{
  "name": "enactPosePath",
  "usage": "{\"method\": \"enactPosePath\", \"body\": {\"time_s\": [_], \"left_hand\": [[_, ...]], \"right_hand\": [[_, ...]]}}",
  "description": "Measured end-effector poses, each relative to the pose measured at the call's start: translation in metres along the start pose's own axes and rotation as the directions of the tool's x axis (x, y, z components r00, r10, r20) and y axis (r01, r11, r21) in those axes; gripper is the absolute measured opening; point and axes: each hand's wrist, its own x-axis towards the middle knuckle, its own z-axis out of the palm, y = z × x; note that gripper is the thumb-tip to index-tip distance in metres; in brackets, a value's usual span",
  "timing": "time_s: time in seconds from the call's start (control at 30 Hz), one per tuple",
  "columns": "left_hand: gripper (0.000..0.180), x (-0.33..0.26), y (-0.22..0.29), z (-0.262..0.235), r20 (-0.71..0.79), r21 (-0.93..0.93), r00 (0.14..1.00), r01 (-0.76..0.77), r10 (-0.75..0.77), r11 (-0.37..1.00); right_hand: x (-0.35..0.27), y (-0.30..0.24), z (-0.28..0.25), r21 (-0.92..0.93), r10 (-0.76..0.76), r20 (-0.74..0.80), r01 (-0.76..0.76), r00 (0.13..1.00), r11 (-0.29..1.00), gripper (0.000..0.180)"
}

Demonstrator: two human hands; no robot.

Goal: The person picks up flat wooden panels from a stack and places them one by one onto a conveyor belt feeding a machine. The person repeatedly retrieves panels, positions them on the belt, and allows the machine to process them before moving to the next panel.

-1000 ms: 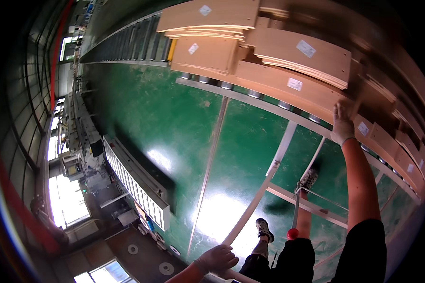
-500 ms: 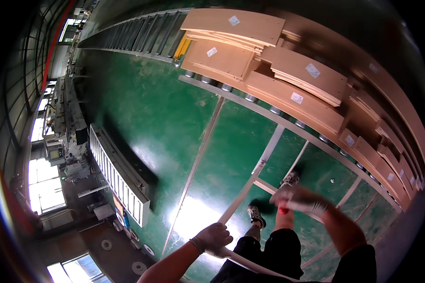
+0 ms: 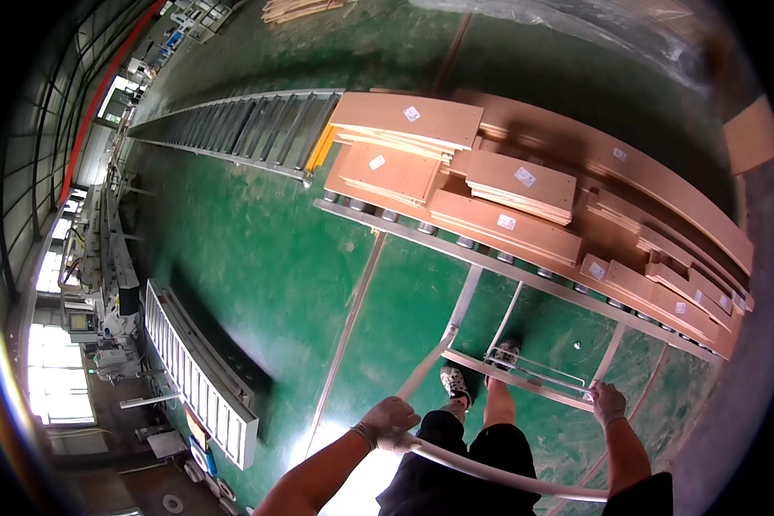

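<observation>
Gripping: I'm closing my left hand (image 3: 390, 423) fingers round the white rail (image 3: 490, 469).
Right hand (image 3: 609, 402): fingers clasping the metal frame (image 3: 525, 378) — wooden panels (image 3: 499, 225) lying beyond.

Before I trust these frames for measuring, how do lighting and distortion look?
Head view: fisheye bends the roller conveyor and rail; glare washes the green floor between the left hand and right hand; windows at left are blown out; the black rim hides the corners.
</observation>
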Motion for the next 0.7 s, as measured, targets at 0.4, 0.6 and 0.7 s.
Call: {"method": "enactPosePath", "body": {"time_s": [0.4,0.6,0.7], "left_hand": [[0.035,-0.018,0.022,0.006,-0.26,-0.071,0.96,0.091,-0.107,0.993],[0.041,-0.033,0.05,0.014,-0.213,0.016,0.918,0.347,-0.336,0.938],[0.043,-0.046,0.065,0.015,-0.224,0.025,0.895,0.401,-0.386,0.916]], "right_hand": [[-0.005,-0.071,0.047,-0.019,0.054,-0.231,-0.06,0.972,0.998,0.023],[-0.065,-0.16,-0.024,0.028,0.085,-0.091,-0.083,0.992,0.996,0.047],[-0.082,-0.177,-0.028,-0.026,0.057,-0.059,-0.059,0.997,0.998,0.049]]}}
